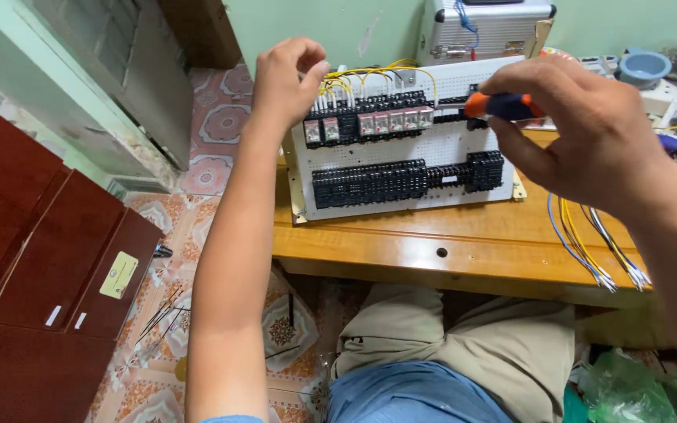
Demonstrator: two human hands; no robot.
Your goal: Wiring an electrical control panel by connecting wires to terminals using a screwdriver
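my right hand (589, 129) was clamped on the screwdriver (501, 106); my left hand (287, 78) pinched a yellow wire (337, 78) above the relay panel (401, 149).

Screwdriver (503, 106): orange and dark blue handle, held level, tip hidden. Yellow wires (370, 74): looped above the upper row of parts. Panel (401, 149): white, perforated, propped tilted on the desk (448, 235), fitted with two rows of black blocks and clear relays.
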